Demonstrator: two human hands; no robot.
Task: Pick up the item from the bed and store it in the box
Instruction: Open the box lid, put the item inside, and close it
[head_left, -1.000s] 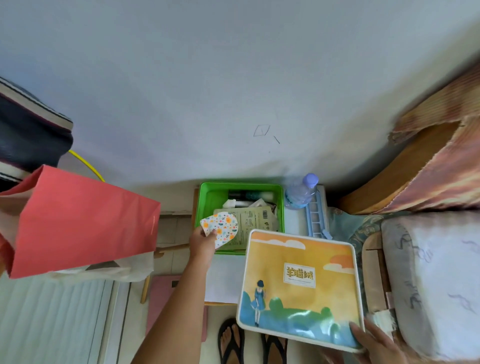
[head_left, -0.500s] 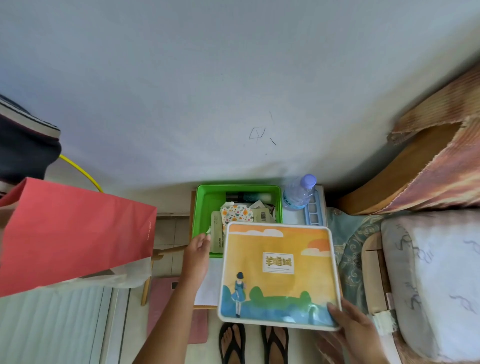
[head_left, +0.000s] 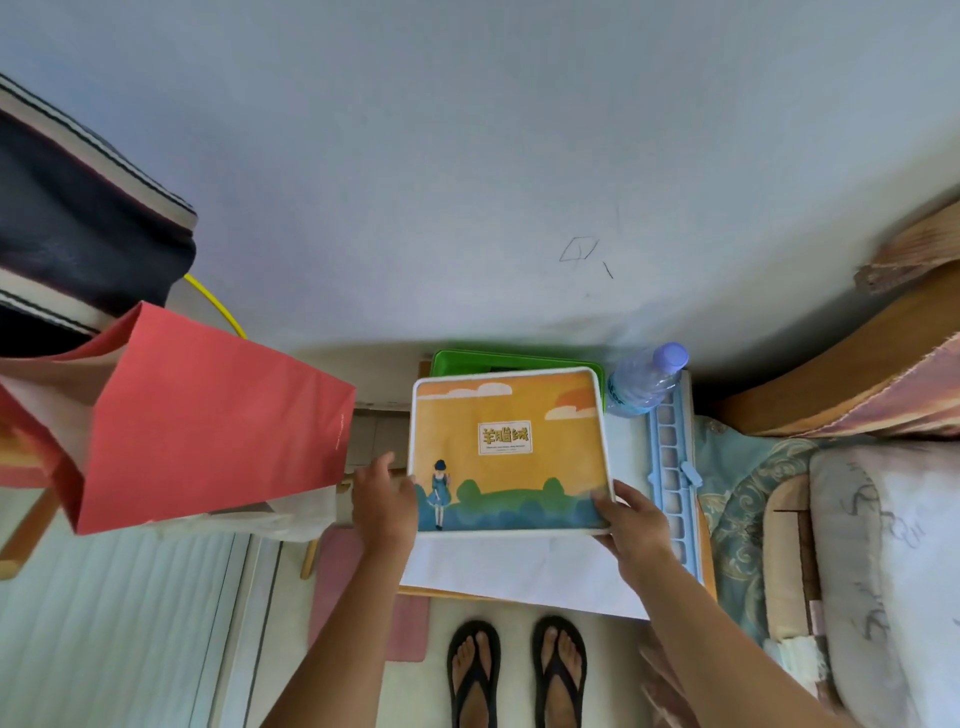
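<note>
A flat orange package printed with a girl, clouds and green hills lies over the green box, hiding nearly all of it; only the box's far rim shows. My left hand grips the package's near left corner. My right hand holds its near right corner. The floral pouch and other contents of the box are hidden under the package.
A clear water bottle with a purple cap stands right of the box, beside a light blue tray. A red paper bag hangs at the left. The bed lies to the right. My sandalled feet stand below the small table.
My left hand let the floral pouch go into the green box. The orange package moved left and away, over the box, and both hands now hold it.
</note>
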